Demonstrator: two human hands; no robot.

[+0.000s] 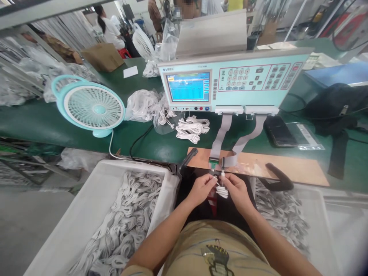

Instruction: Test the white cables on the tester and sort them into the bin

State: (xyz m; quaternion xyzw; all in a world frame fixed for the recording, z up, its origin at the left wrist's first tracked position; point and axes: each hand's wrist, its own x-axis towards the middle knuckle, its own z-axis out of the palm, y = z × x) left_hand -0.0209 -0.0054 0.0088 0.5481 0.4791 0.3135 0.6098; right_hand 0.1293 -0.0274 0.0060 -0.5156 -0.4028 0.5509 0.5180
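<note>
A small coiled white cable hangs between my two hands, just in front of the bench edge. My left hand pinches one connector end, close below a green adapter board. The other end is in the closed fingers of my right hand, at a second dark adapter. Whether either plug is seated cannot be made out. Grey ribbon cables run from the adapters up to a light-blue tester with a lit screen. A wooden board lies under the adapters.
White bins of coiled cables stand at left and right. On the green bench are a fan, coiled cables, a phone and a black bag. Several people are in the background.
</note>
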